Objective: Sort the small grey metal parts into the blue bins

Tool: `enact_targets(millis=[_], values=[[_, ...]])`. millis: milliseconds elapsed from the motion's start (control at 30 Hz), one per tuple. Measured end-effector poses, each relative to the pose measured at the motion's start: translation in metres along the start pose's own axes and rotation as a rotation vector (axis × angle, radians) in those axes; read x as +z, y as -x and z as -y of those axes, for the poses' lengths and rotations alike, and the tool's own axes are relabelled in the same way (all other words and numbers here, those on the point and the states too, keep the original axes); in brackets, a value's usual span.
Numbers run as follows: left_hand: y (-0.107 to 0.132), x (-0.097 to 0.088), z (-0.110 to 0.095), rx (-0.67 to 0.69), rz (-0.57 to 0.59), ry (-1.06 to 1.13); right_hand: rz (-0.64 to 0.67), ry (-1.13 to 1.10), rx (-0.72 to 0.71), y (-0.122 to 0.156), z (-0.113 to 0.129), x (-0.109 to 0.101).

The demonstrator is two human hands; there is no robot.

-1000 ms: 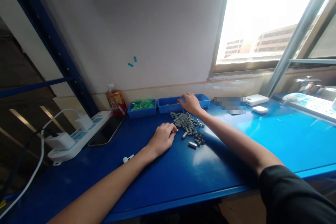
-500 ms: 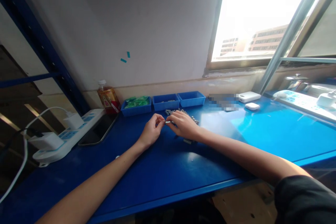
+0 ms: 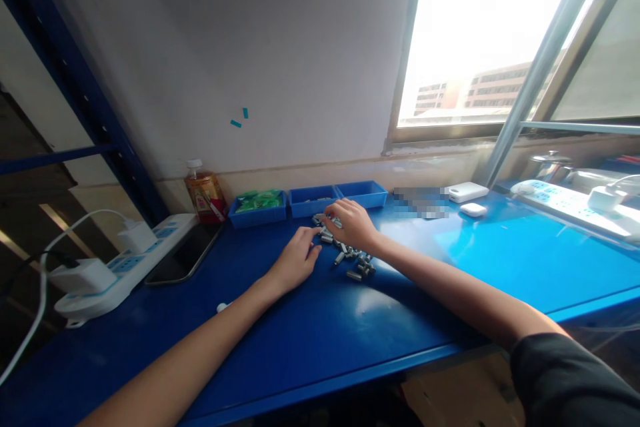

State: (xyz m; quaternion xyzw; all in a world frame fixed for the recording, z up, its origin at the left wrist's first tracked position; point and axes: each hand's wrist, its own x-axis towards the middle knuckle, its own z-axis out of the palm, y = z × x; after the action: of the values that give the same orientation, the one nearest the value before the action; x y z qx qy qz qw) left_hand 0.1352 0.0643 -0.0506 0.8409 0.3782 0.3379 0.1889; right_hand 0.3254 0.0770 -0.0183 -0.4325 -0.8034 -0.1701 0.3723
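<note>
A pile of several small grey metal cylinders lies on the blue table. My right hand rests over the far part of the pile, fingers curled down onto the pieces. My left hand lies just left of the pile, fingers together and pointing at a cylinder near its fingertips; whether they pinch one is too small to tell. Behind the hands stand three small blue trays: one with green bits, a middle one and a right one.
A drink bottle stands by the wall. A phone and a white power strip with chargers lie at left. White cases and another power strip sit at right under the window.
My hands were together in front of the pile holding a small piece half a second ago. They have parted; the right hand went back onto the pile and the left dropped to the table.
</note>
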Motion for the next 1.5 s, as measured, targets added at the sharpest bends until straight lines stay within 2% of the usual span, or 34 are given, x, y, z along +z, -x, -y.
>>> enact_targets(millis=[100, 200, 333, 467, 600, 733, 800, 833, 933, 1033, 1167, 1267, 1367, 1500], values=[[0.0, 0.003, -0.001, 0.121, 0.078, -0.209, 0.025, 0.074, 0.189, -0.012, -0.02, 0.012], [0.0, 0.001, -0.006, 0.089, 0.117, -0.284, 0.075, 0.118, 0.35, -0.021, -0.036, 0.026], [0.002, -0.005, -0.015, 0.061, 0.097, -0.283, 0.096, 0.133, 0.434, -0.025, -0.047, 0.038], [0.003, -0.006, -0.019, 0.059, 0.103, -0.248, 0.109, 0.134, 0.462, -0.028, -0.049, 0.035], [0.002, -0.007, -0.014, -0.016, 0.0, -0.129, 0.156, 0.078, 0.381, -0.022, -0.033, 0.021], [-0.001, -0.008, -0.003, -0.182, -0.14, 0.053, 0.235, -0.093, 0.031, 0.002, 0.0, 0.002], [-0.001, -0.008, 0.002, -0.2, -0.16, 0.147, 0.25, -0.148, -0.129, 0.013, 0.015, -0.004], [-0.001, -0.008, 0.005, -0.194, -0.163, 0.184, 0.25, -0.154, -0.164, 0.016, 0.021, -0.005], [-0.001, -0.005, 0.01, -0.164, -0.182, 0.254, 0.228, -0.157, -0.16, 0.018, 0.03, -0.003], [-0.001, -0.004, 0.012, -0.155, -0.19, 0.289, 0.209, -0.176, -0.13, 0.015, 0.029, 0.001], [-0.002, -0.006, 0.007, -0.178, -0.175, 0.329, 0.196, -0.14, -0.128, 0.014, 0.026, 0.001], [-0.001, -0.007, 0.001, -0.204, -0.147, 0.379, 0.187, -0.093, -0.069, 0.013, 0.026, 0.001], [-0.001, -0.009, -0.003, -0.211, -0.139, 0.338, 0.18, -0.089, -0.008, 0.012, 0.025, 0.002], [-0.001, -0.009, -0.004, -0.219, -0.154, 0.315, 0.166, -0.128, -0.001, 0.012, 0.024, 0.001]])
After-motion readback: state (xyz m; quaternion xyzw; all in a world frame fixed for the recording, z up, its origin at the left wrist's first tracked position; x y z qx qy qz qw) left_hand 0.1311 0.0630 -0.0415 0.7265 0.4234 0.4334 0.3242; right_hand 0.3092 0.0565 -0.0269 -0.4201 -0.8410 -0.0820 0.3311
